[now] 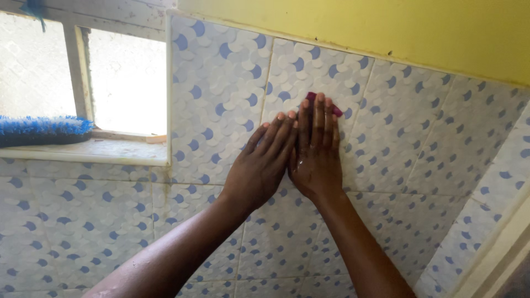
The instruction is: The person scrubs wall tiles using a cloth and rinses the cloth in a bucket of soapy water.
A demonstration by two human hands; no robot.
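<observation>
Both hands press flat against a wall of white tiles patterned with blue and lilac scales. My right hand lies with fingers straight up over a dark magenta pad, of which only the top edge shows above the fingertips. My left hand rests beside it, fingers together and angled up to the right, its fingertips touching the right hand. Both hands look wet.
A blue-bristled scrub brush lies on the window ledge at the left, below frosted panes. Yellow painted wall runs above the tiles. A second tiled wall meets this one at the right corner.
</observation>
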